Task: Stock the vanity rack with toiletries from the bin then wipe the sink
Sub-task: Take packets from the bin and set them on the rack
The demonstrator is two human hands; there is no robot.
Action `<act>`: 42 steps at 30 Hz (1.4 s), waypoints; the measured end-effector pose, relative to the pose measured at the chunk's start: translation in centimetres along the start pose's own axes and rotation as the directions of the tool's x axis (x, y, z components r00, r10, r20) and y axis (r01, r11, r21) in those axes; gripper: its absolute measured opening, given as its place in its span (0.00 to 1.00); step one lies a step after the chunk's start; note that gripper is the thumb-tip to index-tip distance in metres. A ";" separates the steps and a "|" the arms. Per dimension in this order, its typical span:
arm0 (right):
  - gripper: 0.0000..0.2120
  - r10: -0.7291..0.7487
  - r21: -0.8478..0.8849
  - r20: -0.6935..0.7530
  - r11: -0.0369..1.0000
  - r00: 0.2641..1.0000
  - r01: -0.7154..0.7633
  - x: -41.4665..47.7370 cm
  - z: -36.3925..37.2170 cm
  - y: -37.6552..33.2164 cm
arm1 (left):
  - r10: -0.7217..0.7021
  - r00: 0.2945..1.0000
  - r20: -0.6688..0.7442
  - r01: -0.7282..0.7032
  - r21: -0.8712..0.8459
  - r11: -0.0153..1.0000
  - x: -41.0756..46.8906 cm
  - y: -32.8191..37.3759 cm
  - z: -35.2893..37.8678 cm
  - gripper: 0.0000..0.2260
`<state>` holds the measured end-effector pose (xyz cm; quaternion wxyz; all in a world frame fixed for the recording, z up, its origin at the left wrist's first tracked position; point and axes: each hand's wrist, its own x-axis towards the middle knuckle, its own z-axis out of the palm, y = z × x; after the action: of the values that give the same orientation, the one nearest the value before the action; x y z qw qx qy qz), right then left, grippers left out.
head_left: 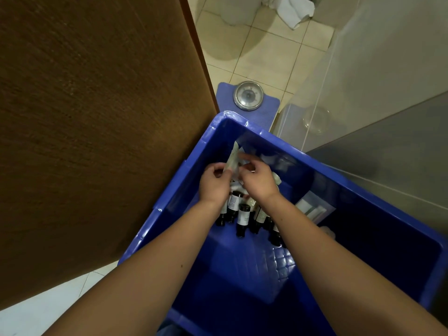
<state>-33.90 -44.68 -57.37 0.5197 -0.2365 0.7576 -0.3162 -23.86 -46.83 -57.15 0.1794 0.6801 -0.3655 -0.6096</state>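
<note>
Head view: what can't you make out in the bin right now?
The packet in the left hand: print blurred, fingers cover its lower part.
The right hand: gripping the packet or only touching it, unclear through blur.
The bottles: labels too small to read; wrists hide some, so no count.
The bin: near corner cut off by the bottom edge.
The rack and sink: outside the head view.

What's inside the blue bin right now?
Dark bottles with white labels, clear packets along the far and right walls, and a sachet gripped by the left hand. It and the right hand hide what lies beneath.
</note>
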 end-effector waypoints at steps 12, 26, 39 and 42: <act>0.11 0.038 0.074 -0.093 0.997 0.995 -0.031 -0.9 -0.8 0.8 | 0.135 0.990 -0.042 -0.121 0.234 0.965 -1.2 0.1 -0.2 0.02; 0.11 0.100 -0.193 -0.122 0.974 0.987 -0.123 -10.2 -1.8 -2.7 | 0.122 0.987 0.109 -0.152 0.333 0.931 -8.4 4.7 -5.7 0.07; 0.07 0.136 0.212 -0.221 0.973 0.966 -0.089 -21.3 -5.3 -6.7 | 0.106 0.933 0.344 -0.255 0.423 0.869 -15.6 10.8 -5.2 0.05; 0.07 0.167 0.309 -0.275 0.948 0.947 -0.078 -23.6 -5.9 -7.1 | 0.119 0.912 0.394 -0.281 0.385 0.879 -17.3 11.7 -4.6 0.10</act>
<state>-31.01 -31.95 -35.67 0.4479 -0.0581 0.7850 -0.4240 -22.48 -43.22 -36.16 0.0172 0.5380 -0.5874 -0.6044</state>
